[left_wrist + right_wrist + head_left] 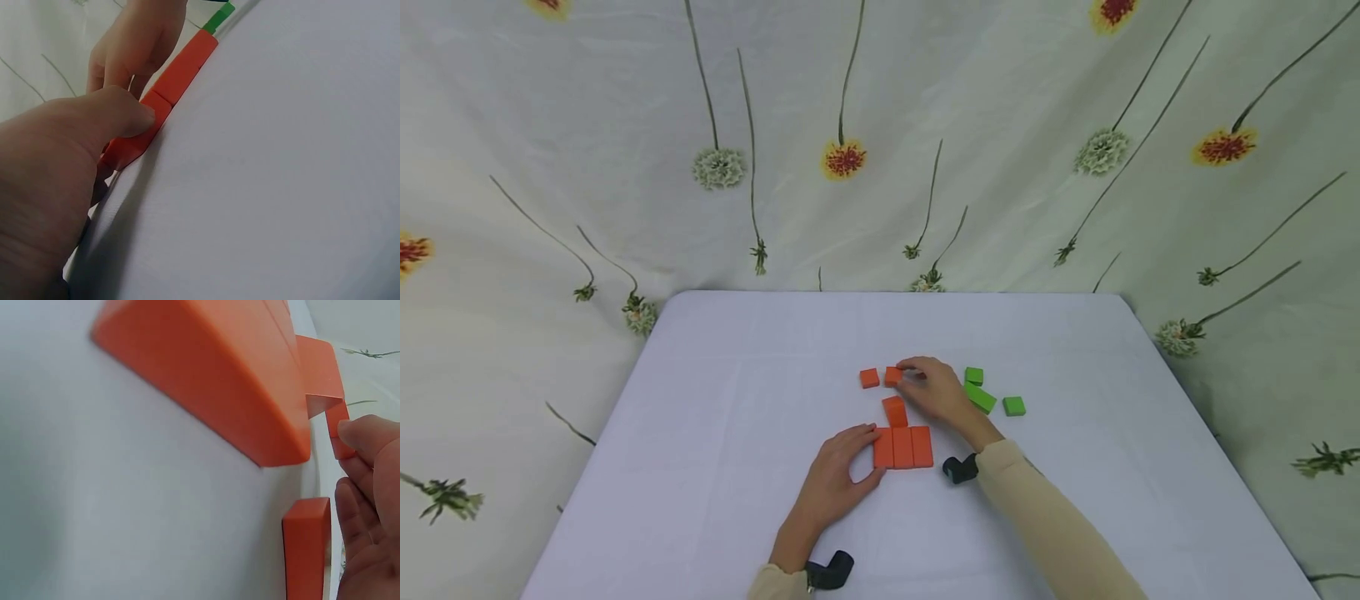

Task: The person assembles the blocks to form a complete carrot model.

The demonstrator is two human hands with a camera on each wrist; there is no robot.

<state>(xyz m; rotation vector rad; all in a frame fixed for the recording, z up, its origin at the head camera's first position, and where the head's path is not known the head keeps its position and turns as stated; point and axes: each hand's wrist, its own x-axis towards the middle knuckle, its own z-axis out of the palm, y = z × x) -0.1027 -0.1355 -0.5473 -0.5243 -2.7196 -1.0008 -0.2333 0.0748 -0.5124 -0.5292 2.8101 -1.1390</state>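
"How is that small orange cube (892, 377) likely handling?"

"Probably as a light, stiff block, inviting a hold on opposite sides. It is sitting beyond the orange row (902, 448), and the right hand (936, 388) is pinching it, fingertips narrowly apart."

"And the left hand (835, 471)?"

"Its spread thumb and fingers are gripping the row's left block (883, 448)."

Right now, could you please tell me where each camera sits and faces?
Head: on the head, facing forward and down over the table; left hand, right hand, sleeves show.
Left wrist: on that wrist, facing the orange row; both hands show.
Right wrist: on that wrist, facing an orange cube; right hand shows.
Both wrist views share that hand.
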